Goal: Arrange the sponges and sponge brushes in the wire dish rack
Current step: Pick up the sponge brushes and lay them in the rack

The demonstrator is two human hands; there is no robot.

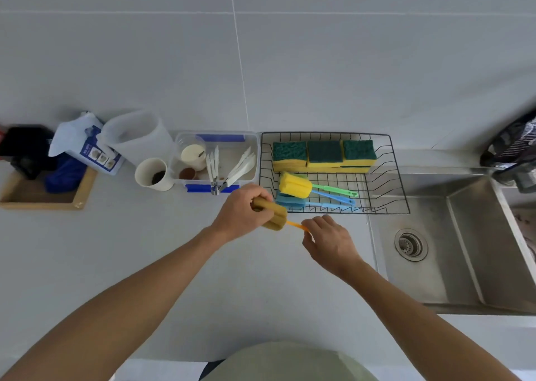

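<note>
Orange sponge brush [272, 213] held over the tabletop [145, 250], just near of the wire rack [400, 200]. Left hand [242, 211] grips its foam head; right hand [327, 240] pinches the handle, apparently to align it with the racked brushes [295, 189].

Counts: three green-and-yellow sponges [324, 156] in one wire dish rack [385, 177]. Three sponge brushes in the rack: one yellow-headed [295, 185], two blue [291, 200], stacked so hard to separate. A fourth, an orange-handled brush [274, 213], sits outside the rack, in two hands: left hand [242, 211], right hand [329, 240]. One paper cup [153, 174] on the counter, one clear bin [216, 160], one sink [452, 244], one wooden tray [40, 197].
</note>
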